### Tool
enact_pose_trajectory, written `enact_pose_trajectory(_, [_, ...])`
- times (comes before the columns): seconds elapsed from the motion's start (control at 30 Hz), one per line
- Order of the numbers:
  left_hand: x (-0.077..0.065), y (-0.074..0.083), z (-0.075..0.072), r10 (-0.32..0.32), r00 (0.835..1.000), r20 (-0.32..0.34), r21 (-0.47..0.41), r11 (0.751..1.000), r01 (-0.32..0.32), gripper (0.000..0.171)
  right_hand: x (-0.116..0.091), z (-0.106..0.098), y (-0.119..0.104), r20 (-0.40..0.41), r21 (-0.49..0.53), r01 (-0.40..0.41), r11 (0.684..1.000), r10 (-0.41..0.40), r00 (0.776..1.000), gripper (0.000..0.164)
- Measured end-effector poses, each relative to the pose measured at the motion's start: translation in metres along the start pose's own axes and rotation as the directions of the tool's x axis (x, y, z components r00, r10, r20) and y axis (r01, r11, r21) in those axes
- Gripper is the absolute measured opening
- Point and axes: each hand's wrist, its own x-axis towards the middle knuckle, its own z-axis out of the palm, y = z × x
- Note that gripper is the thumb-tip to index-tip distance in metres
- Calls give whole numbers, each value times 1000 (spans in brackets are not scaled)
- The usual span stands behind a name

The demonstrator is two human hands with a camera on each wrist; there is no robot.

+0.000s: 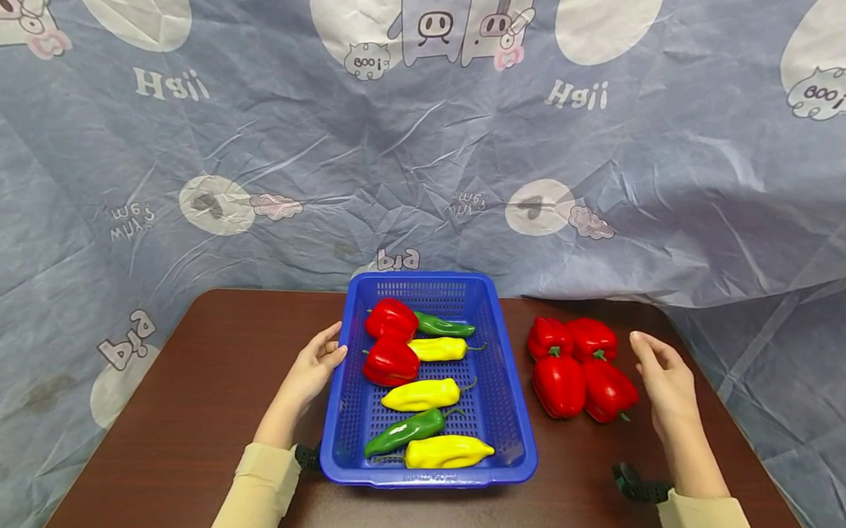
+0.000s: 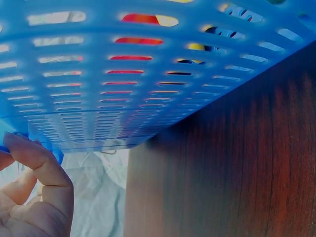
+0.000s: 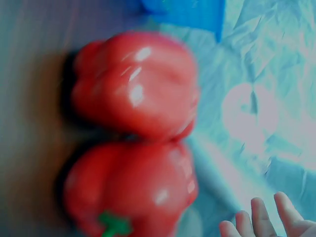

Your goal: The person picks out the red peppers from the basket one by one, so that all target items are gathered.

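I have the blue perforated basket (image 1: pixel 377 475) at the middle of the tabletop (image 1: pixel 221 386), the left hand (image 1: pixel 308 374) at its left side, fingers and thumb pinching the rim. Inside I count 2 red bell peppers (image 1: pixel 392 361) at the left, 3 yellow peppers (image 1: pixel 421 395) and 2 green peppers (image 1: pixel 405 432). Just right of the basket, 4 loose red bell peppers (image 1: pixel 560 386) sit clustered together. Beside them I see the right hand (image 1: pixel 669 383), its fingers loosely extended and holding nothing. Behind everything hangs a creased grey-blue printed cloth (image 1: pixel 388 146).
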Motion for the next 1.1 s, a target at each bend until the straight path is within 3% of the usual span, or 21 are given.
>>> enact_pose_trajectory(0.17, [0,0,0,-6,1000,-5,-4,1000,6,57,-7,20,-26,131,13,91,996,-92,987,68])
enact_pose_trajectory(0.4, [1,-1,1,-21,1000,-6,-1,1000,21,57,-16,52,-51,317,-49,187,981,-162,935,74])
enact_pose_trajectory(0.9, [2,-2,1,-22,1000,-11,3,1000,22,57,-30,137,-66,501,-51,311,949,-245,830,61])
enact_pose_trajectory(1.1, [2,0,1,-23,1000,-5,4,1000,23,57,-35,160,-71,546,-95,338,936,-235,804,63])
